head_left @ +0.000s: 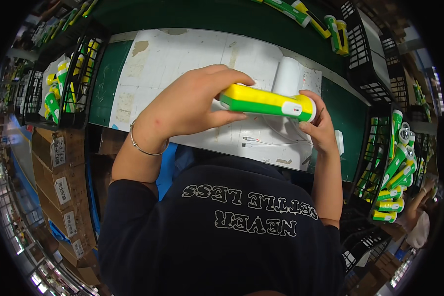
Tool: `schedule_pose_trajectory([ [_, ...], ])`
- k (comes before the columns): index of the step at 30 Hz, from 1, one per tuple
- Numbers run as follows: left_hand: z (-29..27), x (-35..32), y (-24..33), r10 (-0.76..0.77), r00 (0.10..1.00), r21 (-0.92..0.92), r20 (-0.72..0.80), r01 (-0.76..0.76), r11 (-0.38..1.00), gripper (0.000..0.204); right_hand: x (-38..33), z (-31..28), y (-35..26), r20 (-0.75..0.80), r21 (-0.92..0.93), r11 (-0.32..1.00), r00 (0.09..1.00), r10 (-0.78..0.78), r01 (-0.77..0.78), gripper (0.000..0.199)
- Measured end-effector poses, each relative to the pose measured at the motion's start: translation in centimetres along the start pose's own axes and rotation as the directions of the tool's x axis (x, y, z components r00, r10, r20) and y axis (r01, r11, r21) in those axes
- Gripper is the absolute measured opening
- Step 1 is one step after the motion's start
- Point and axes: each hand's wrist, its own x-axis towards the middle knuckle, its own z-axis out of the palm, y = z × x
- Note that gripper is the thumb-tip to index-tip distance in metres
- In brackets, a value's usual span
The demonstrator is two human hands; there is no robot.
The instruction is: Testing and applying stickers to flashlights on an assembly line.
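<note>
together, the left hand (195, 101) and right hand (323, 129) pinch a green-and-yellow flashlight (261, 102) between thumbs and fingers — white cables (248, 145) on the near side of the board (182, 54).

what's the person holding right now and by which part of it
A yellow-and-green flashlight, held at both ends: the left hand has the end without the white rim, the right hand the white-rimmed end.

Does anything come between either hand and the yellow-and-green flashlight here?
Nothing visible does. The left hand grips one end of the flashlight and the right hand its white-rimmed end, both directly. A white cylindrical object shows behind it, not in between.
</note>
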Motion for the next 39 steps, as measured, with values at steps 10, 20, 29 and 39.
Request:
schedule_pose_trajectory([
  [10,0.6,0.4,0.8,-0.057,0.997,0.028,0.052,0.056,0.998,0.046,-1.7,1.5,-3.6,-0.091,-0.351,0.921,0.972,-0.216,0.172,0.067],
  [20,2.1,-0.1,0.0,0.201,0.973,-0.021,-0.111,-0.204,0.979,0.047,-2.1,2.0,-4.1,-0.045,-0.262,0.932,0.961,-0.272,0.252,0.068],
  [29,3.1,-0.8,-0.6,-0.187,0.931,-0.289,0.314,0.282,0.915,0.065,-0.9,2.2,-2.5,-0.013,-0.327,0.937,0.991,-0.136,0.124,0.07],
  [39,7.9,-1.3,-4.5,-0.401,0.892,-0.627,0.207,0.435,0.646,0.073,2.5,5.2,6.5,-0.145,-0.939,0.334,0.978,-0.151,-0.087,0.029],
])
